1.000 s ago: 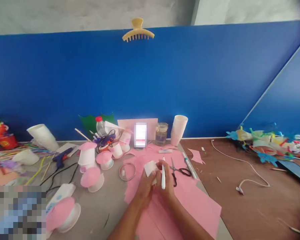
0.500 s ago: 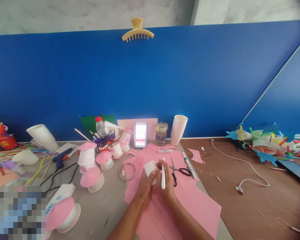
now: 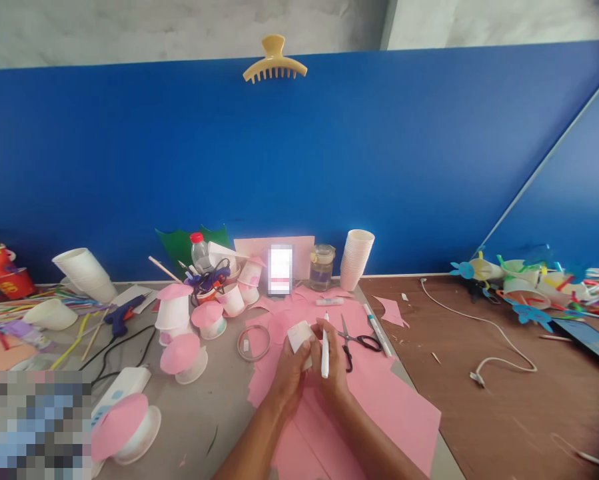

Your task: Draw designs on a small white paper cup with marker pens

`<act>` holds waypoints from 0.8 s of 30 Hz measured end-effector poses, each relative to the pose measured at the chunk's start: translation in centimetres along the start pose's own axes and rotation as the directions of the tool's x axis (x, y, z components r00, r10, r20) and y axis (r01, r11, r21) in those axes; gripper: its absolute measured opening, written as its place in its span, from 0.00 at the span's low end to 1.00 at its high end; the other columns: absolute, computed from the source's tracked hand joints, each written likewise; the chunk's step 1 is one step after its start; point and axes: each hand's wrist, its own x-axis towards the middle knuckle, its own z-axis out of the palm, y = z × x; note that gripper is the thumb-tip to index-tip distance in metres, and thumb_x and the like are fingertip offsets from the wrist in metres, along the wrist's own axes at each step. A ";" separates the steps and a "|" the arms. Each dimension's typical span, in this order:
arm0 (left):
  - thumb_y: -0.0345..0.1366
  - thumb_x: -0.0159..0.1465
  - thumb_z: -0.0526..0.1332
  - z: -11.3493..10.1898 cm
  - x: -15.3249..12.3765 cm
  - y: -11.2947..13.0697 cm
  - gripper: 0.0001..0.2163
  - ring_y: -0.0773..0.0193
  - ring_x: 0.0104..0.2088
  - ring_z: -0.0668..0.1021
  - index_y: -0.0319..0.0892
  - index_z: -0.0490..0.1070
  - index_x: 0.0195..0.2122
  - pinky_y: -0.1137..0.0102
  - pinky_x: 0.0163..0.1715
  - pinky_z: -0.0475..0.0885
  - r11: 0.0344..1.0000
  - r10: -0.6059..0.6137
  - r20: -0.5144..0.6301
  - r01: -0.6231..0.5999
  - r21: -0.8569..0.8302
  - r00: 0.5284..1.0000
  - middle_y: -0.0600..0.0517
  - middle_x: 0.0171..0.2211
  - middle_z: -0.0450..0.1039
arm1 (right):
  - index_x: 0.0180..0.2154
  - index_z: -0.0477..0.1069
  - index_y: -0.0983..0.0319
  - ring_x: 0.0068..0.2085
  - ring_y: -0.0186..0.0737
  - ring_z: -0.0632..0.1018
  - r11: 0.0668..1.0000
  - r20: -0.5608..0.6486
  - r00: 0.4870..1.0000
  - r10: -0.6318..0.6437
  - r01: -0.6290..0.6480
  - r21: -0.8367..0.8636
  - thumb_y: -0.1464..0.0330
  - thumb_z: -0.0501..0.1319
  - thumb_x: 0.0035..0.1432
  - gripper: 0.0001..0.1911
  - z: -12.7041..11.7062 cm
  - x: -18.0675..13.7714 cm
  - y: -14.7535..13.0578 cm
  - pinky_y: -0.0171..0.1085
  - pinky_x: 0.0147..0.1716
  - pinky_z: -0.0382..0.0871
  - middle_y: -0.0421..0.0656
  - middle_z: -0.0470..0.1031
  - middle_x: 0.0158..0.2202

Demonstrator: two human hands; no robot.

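Observation:
Over the pink paper sheets (image 3: 379, 407), my left hand (image 3: 290, 373) grips a small white piece (image 3: 300, 335), which looks like part of a paper cup; the fingers partly cover it. My right hand (image 3: 336, 363) is closed around a white marker (image 3: 325, 357) held almost upright, its tip pointing away from me. The right fingertips rest close to the edge of the white piece. Just right of this hand lie black-handled scissors (image 3: 364, 341) with the blades apart. A second marker (image 3: 378, 331) lies beyond them, and a roll of thin ring-shaped wire or tape (image 3: 254, 343) sits to the left.
Pink-topped paper cups (image 3: 180, 355) stand on the left, near a blue glue gun (image 3: 124, 315) and a white power strip (image 3: 122, 393). At the back are a lit phone (image 3: 280, 270), a glass jar (image 3: 322, 268) and stacked cups (image 3: 356, 260). A white cable (image 3: 494, 323) crosses the brown table.

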 end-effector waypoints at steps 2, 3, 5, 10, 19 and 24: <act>0.43 0.57 0.67 0.0 0.0 0.0 0.22 0.53 0.46 0.77 0.41 0.71 0.51 0.65 0.42 0.70 1.000 0.005 0.007 -0.005 0.006 1.000 0.42 0.46 0.75 | 0.48 0.66 0.62 0.40 0.45 0.76 1.000 -0.001 1.000 0.000 0.000 0.004 0.69 0.54 0.57 0.16 0.0 0.0 0.1 0.45 0.41 0.71 0.47 0.74 0.40; 0.43 0.57 0.66 0.0 0.0 0.0 0.21 0.53 0.46 0.76 0.41 0.71 0.51 0.66 0.42 0.70 1.000 0.005 0.013 -0.005 0.006 1.000 0.43 0.46 0.75 | 0.48 0.65 0.62 0.40 0.45 0.76 1.000 0.001 1.000 0.002 -0.002 0.004 0.69 0.54 0.57 0.16 0.1 0.0 0.1 0.45 0.41 0.71 0.47 0.74 0.39; 0.43 0.58 0.65 0.0 0.0 0.1 0.20 0.54 0.47 0.76 0.41 0.70 0.51 0.66 0.42 0.70 1.000 0.003 0.027 -0.003 -0.001 1.000 0.43 0.47 0.75 | 0.49 0.65 0.63 0.40 0.45 0.76 1.000 0.006 1.000 0.005 -0.005 -0.005 0.69 0.53 0.58 0.16 0.1 0.0 0.2 0.45 0.41 0.71 0.47 0.74 0.39; 0.44 0.59 0.65 -0.1 -0.1 -0.2 0.21 0.54 0.47 0.76 0.42 0.69 0.51 0.66 0.43 0.70 1.000 0.018 0.039 -0.018 -0.002 0.999 0.43 0.48 0.74 | 0.49 0.65 0.63 0.40 0.45 0.76 0.999 -0.001 1.000 -0.029 0.029 -0.034 0.70 0.53 0.58 0.17 0.0 -0.1 -0.1 0.45 0.41 0.71 0.48 0.74 0.40; 0.44 0.55 0.68 0.1 0.0 0.2 0.23 0.52 0.46 0.76 0.41 0.71 0.50 0.64 0.45 0.69 0.998 0.040 0.046 -0.038 -0.041 0.998 0.43 0.46 0.76 | 0.50 0.65 0.61 0.42 0.43 0.76 0.992 -0.001 0.998 -0.055 0.055 0.110 0.68 0.54 0.61 0.15 -0.4 0.0 -0.3 0.45 0.44 0.71 0.47 0.74 0.41; 0.43 0.54 0.69 0.3 0.1 0.2 0.24 0.49 0.49 0.75 0.41 0.71 0.51 0.60 0.48 0.68 0.997 0.064 0.085 -0.061 -0.039 0.994 0.43 0.47 0.75 | 0.53 0.64 0.61 0.38 0.41 0.76 0.966 -0.035 0.999 0.022 -0.012 0.260 0.63 0.51 0.64 0.17 -1.3 0.7 -1.2 0.44 0.40 0.72 0.45 0.74 0.37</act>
